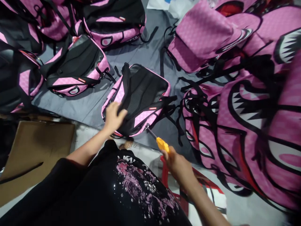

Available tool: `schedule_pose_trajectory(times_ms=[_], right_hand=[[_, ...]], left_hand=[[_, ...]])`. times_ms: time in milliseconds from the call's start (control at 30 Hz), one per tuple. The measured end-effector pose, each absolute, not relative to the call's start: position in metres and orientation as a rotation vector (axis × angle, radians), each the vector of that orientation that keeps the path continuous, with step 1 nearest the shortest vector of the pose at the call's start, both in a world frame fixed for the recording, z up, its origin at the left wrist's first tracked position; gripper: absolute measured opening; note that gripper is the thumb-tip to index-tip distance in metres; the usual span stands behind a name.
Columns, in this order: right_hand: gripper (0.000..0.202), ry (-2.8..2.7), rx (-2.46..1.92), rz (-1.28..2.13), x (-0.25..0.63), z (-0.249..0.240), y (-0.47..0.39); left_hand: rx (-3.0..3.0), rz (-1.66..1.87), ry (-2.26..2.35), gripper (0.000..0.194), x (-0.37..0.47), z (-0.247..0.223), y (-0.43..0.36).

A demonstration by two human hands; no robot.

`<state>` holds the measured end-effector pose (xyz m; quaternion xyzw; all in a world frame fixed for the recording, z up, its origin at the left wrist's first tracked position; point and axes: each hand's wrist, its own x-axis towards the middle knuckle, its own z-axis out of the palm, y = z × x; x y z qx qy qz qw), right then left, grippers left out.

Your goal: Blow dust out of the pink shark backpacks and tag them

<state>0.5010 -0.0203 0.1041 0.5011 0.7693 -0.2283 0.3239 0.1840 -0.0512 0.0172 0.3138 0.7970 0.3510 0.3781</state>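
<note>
A pink and black backpack [141,91] lies in front of me with its black padded back and straps facing up. My left hand [114,116] rests on its near left side, thumb apart from the fingers and the palm turned down. My right hand [175,158] is closed around a yellow-handled tool with a thin dark shaft [162,143], possibly a long-necked lighter. The shaft's tip meets the backpack's near right edge at a small pale spot. I cannot make out whether that spot is a flame or part of the bag.
More pink and black backpacks [77,62] lie at the left and back on the grey cloth-covered table [162,28]. A heap of pink backpacks with shark-mouth prints [249,103] fills the right side. Below the table's near edge stand a cardboard box [35,150] and something red [165,171].
</note>
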Motion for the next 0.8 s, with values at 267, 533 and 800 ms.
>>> schedule_pose_trajectory(times_ms=[267, 533, 800], right_hand=[[0.042, 2.025, 1.441, -0.425, 0.439, 0.047, -0.096], [0.055, 2.189, 1.648, -0.226, 0.390, -0.036, -0.096], [0.058, 2.193, 1.829, -0.289, 0.391, -0.058, -0.106]], left_hand=[[-0.367, 1.000, 1.601, 0.026, 0.074, 0.004, -0.033], [-0.418, 0.942, 1.248, 0.038, 0.066, -0.009, -0.033], [-0.347, 1.083, 0.789, 0.055, 0.077, -0.037, -0.040]])
